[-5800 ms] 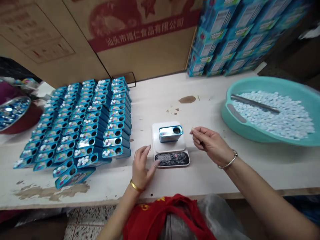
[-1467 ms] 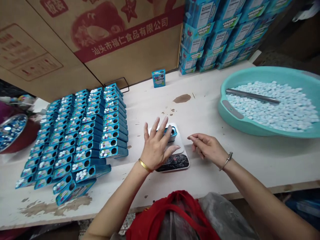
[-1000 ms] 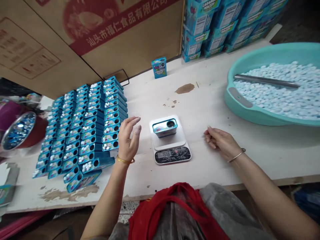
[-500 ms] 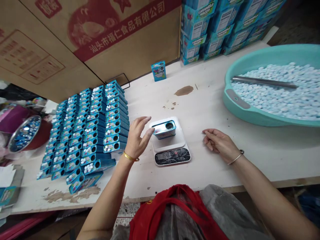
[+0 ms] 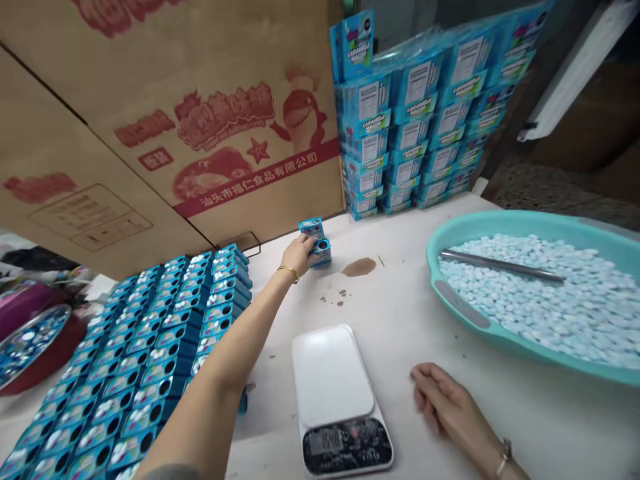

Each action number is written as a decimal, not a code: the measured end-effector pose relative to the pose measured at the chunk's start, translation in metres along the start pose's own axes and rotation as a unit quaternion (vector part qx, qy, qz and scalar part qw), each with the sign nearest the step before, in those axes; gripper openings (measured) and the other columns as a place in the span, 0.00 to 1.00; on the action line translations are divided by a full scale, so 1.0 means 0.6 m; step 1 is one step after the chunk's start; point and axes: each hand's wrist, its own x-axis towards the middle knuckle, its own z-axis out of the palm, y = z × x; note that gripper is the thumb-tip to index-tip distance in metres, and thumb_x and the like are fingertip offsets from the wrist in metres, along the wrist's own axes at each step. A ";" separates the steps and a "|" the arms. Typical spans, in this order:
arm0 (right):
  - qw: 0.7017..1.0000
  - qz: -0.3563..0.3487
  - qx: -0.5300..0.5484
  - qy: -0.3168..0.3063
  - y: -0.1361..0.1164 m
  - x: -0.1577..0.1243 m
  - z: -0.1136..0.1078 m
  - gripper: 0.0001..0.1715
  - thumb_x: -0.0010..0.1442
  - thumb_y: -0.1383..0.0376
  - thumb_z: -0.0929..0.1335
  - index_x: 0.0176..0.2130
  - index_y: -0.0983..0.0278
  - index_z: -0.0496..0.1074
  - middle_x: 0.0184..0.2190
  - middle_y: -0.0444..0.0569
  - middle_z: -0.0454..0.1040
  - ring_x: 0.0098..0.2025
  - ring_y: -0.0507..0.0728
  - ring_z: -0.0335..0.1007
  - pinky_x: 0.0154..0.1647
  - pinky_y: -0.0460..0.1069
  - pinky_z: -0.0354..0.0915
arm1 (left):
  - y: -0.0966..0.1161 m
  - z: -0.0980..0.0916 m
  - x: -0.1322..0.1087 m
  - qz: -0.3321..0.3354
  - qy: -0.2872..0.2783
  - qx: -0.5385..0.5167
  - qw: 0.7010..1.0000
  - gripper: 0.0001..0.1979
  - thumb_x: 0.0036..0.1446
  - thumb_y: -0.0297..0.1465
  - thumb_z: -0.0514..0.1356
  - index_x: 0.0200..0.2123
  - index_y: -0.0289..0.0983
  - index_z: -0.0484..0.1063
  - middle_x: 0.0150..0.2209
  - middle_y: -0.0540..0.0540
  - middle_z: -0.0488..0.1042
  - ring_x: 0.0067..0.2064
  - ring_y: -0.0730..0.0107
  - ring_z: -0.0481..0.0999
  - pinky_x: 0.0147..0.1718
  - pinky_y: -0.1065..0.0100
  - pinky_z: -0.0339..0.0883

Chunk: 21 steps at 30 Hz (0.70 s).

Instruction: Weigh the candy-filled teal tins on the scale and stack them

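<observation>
My left hand reaches to the back of the table, its fingers closed round a small blue candy tin with a dark round hole in its top. Directly behind it stands another blue tin, close against or touching it. My right hand rests on the table with nothing in it, fingers loosely bent and partly apart. Between my arms lies a white kitchen scale with a bare platform; its display seems to read 154.8.
Rows of blue tins with white candies on top fill the left. A turquoise tub of pale blue candies, with a metal bar on them, stands right. Behind are a large carton and stacked blue packs. A bowl sits far left.
The tin has left the scale; my left hand has carried it forward to the other tin at the back. My right hand stays on the table. The view has tilted up.
</observation>
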 end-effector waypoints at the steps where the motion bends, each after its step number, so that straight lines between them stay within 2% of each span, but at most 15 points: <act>1: 1.000 0.005 0.001 0.003 0.001 0.001 0.001 0.26 0.49 0.42 0.63 0.25 0.62 0.62 0.16 0.39 0.64 0.11 0.45 0.50 0.14 0.43 0.46 | -0.011 0.010 0.025 -0.007 0.005 0.007 1.000 0.16 0.56 0.32 0.57 0.49 0.37 0.68 0.48 0.41 0.67 0.44 0.62 0.68 0.41 0.65 0.60; 4: 1.000 0.015 0.006 0.003 0.007 0.006 0.003 0.26 0.49 0.42 0.63 0.25 0.62 0.63 0.15 0.39 0.64 0.11 0.46 0.50 0.14 0.44 0.46 | -0.034 0.033 0.072 -0.023 0.026 0.029 0.999 0.17 0.57 0.33 0.56 0.50 0.38 0.67 0.48 0.40 0.67 0.46 0.58 0.66 0.43 0.61 0.58; 7: 1.000 0.020 0.005 0.010 0.018 0.011 0.004 0.25 0.50 0.42 0.63 0.25 0.61 0.63 0.16 0.39 0.63 0.12 0.46 0.49 0.14 0.44 0.46 | -0.042 0.042 0.091 -0.035 0.051 0.049 0.997 0.16 0.58 0.33 0.55 0.50 0.40 0.67 0.52 0.38 0.64 0.51 0.53 0.60 0.46 0.56 0.54; 10: 1.000 0.014 -0.009 0.011 0.023 0.014 0.001 0.25 0.52 0.43 0.62 0.27 0.61 0.63 0.17 0.39 0.63 0.12 0.46 0.50 0.15 0.44 0.47 | -0.031 0.039 0.088 -0.034 0.051 0.057 0.996 0.14 0.59 0.32 0.53 0.48 0.39 0.68 0.54 0.37 0.61 0.53 0.52 0.58 0.47 0.54 0.51; 12: 1.000 0.015 -0.023 -0.004 0.021 0.010 -0.006 0.25 0.53 0.43 0.62 0.28 0.61 0.63 0.18 0.39 0.64 0.13 0.46 0.51 0.15 0.45 0.49 | -0.017 0.024 0.062 -0.024 0.039 0.057 0.997 0.15 0.59 0.34 0.53 0.49 0.40 0.67 0.55 0.38 0.61 0.53 0.52 0.58 0.48 0.55 0.51; 14: 0.999 0.013 -0.035 -0.008 0.018 0.003 -0.014 0.24 0.52 0.43 0.63 0.29 0.61 0.63 0.18 0.40 0.65 0.13 0.47 0.53 0.15 0.46 0.51 | -0.005 -0.007 0.007 0.012 0.030 0.044 0.999 0.19 0.59 0.37 0.54 0.52 0.40 0.64 0.55 0.39 0.62 0.54 0.54 0.59 0.49 0.56 0.51; 16: 0.999 0.006 -0.042 0.000 0.017 -0.006 -0.021 0.23 0.51 0.43 0.64 0.31 0.60 0.63 0.19 0.41 0.66 0.14 0.49 0.54 0.16 0.47 0.53 | 0.001 -0.054 -0.079 0.067 0.022 0.016 0.997 0.23 0.59 0.40 0.54 0.56 0.39 0.60 0.54 0.39 0.64 0.54 0.56 0.61 0.49 0.57 0.52; 19: 0.999 0.010 -0.051 0.009 0.021 -0.014 -0.029 0.22 0.49 0.43 0.66 0.33 0.57 0.63 0.19 0.43 0.68 0.14 0.51 0.55 0.14 0.48 0.53 | 0.004 -0.137 -0.248 0.103 0.001 -0.016 0.995 0.25 0.60 0.40 0.52 0.58 0.38 0.57 0.52 0.40 0.66 0.53 0.60 0.64 0.50 0.60 0.54; 21: 0.998 0.008 -0.055 0.007 0.024 -0.017 -0.031 0.21 0.47 0.44 0.67 0.33 0.55 0.64 0.20 0.45 0.68 0.15 0.52 0.56 0.14 0.50 0.54 | 0.005 -0.177 -0.369 0.046 0.019 -0.013 0.999 0.19 0.60 0.38 0.53 0.53 0.39 0.61 0.49 0.42 0.69 0.52 0.62 0.66 0.50 0.60 0.54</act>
